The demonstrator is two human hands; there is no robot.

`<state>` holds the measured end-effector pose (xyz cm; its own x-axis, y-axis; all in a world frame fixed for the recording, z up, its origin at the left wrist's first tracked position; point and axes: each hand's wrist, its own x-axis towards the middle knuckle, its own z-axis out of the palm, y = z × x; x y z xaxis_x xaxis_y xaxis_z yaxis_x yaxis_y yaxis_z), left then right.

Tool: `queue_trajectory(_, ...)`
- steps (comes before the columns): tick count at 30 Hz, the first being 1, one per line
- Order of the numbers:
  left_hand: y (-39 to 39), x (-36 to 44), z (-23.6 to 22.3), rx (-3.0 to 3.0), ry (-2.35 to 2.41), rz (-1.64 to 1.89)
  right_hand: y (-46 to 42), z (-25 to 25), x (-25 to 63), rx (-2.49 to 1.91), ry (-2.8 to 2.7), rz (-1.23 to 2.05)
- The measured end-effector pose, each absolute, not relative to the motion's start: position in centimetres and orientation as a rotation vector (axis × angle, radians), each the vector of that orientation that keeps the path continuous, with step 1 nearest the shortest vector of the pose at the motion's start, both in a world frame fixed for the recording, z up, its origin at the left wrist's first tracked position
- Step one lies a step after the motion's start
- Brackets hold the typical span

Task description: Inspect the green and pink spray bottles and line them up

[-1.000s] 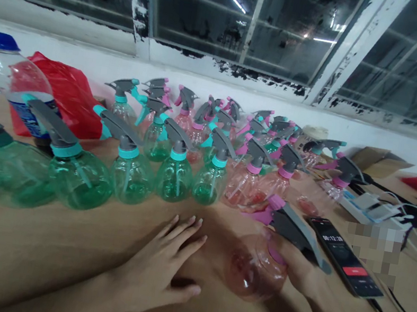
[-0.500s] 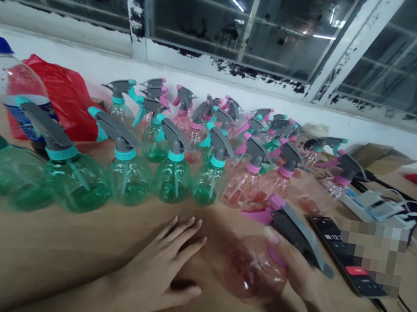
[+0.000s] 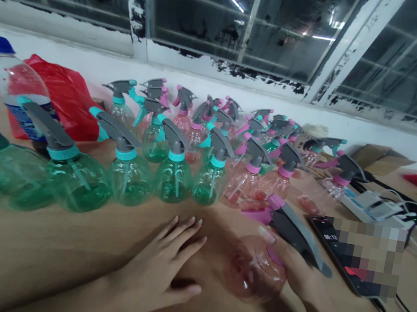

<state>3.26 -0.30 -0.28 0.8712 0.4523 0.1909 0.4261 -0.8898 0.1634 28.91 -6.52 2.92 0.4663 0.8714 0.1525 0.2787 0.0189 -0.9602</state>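
1. Translucent green, round plastic spray bottles (image 3: 79, 190) stand lined up, the leftmost cut off.
2. The left hand (image 3: 157, 262), spread and empty, rests on the brown table (image 3: 32, 259), perhaps for balance.
3. Beside it, the right hand (image 3: 299, 269) closes round a translucent pink, round plastic spray bottle (image 3: 250, 271), probably for trigger (image 3: 257, 214) reach; its palm is hidden.

Desk (image 3: 52, 263): light brown, wood-toned top, filling 4 to 8 o'clock. White wall (image 3: 107, 65) behind, toward 12. Above it, 10 to 2: dark window panes (image 3: 201, 15); white frames (image 3: 352, 47) patched black. Bright light streaks (image 3: 237, 4) at 11, 12, 1.
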Motion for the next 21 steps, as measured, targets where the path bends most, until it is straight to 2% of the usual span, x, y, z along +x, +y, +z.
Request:
queue_trajectory(14,-0.4,3.3,-0.2,2.926,0.703,0.306,-6.5,2.8,29.3,-1.481,-1.075,0.658)
queue_trajectory(21,-0.4,3.2,-0.3,2.910,0.685,0.349,-5.8,4.9,27.8,-1.392,-1.272,0.683)
